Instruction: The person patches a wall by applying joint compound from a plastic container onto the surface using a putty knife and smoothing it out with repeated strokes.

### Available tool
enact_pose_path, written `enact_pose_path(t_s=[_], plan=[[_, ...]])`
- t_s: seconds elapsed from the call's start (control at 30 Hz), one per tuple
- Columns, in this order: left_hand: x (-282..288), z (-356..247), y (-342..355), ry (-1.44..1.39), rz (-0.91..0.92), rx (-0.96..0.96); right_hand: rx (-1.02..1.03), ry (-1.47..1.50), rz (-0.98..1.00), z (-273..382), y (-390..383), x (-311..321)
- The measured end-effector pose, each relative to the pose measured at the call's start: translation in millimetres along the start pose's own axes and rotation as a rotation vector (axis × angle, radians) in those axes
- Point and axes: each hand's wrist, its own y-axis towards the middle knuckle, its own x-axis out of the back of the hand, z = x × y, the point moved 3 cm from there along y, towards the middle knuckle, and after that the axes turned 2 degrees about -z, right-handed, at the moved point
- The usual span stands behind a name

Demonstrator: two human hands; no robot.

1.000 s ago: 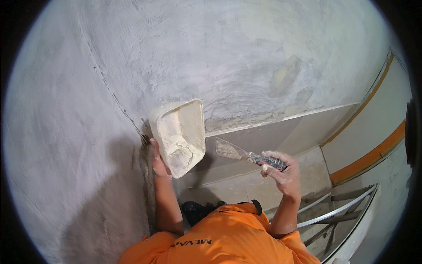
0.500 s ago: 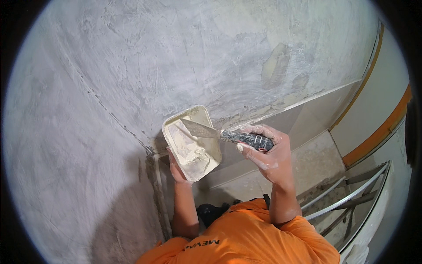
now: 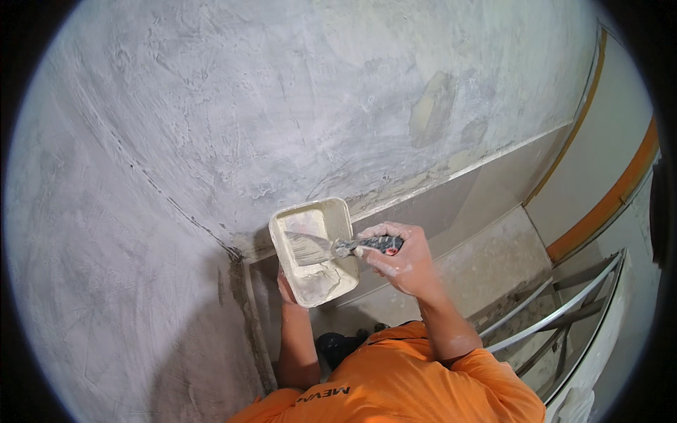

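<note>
A cream plastic tub (image 3: 345, 215) with off-white filler paste (image 3: 319, 284) in its near part is held up by my left hand (image 3: 285, 287), which grips its left side and underside; most of those fingers are hidden behind it. My right hand (image 3: 398, 259) is closed round the dark, paste-smeared handle of a putty knife (image 3: 310, 248). The knife's broad blade lies inside the tub, over the bottom just beyond the paste. White paste coats the right thumb and fingers.
Ahead and to the left rise grey plastered walls (image 3: 282, 127), meeting in a corner. Grey tiles (image 3: 458, 208) run along the lower wall. At the right stand a metal stepladder (image 3: 557, 321) and a white door (image 3: 599, 162) with orange-brown edging.
The putty knife has moved down and left, deeper into the tub, its blade now lower. My right hand has come closer to the tub. The tub sits slightly lower and further right.
</note>
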Motion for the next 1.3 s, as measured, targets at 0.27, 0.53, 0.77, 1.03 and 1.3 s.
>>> enact_pose_path(t_s=[0.27,0.53,0.77,1.03,1.3], plan=[[-33.6,-10.2,7.1,0.131,0.017,-0.053,0.321,-0.270,-0.092,30.7,-8.0,16.9],[4.2,-21.9,0.8,0.446,-0.348,-0.289,0.567,-0.440,0.098,34.3,-30.3,1.0],[-4.2,-22.3,4.8,0.377,-0.396,-0.141,0.653,-0.537,0.294,20.7,-22.9,-22.9],[-23.1,-30.9,6.6,0.272,-0.418,-0.155,0.668,-0.501,0.308,-10.2,-25.1,-29.4],[-21.3,-26.1,6.1,0.388,-0.280,-0.180,0.685,-0.495,0.319,-2.7,-27.6,-17.7]])
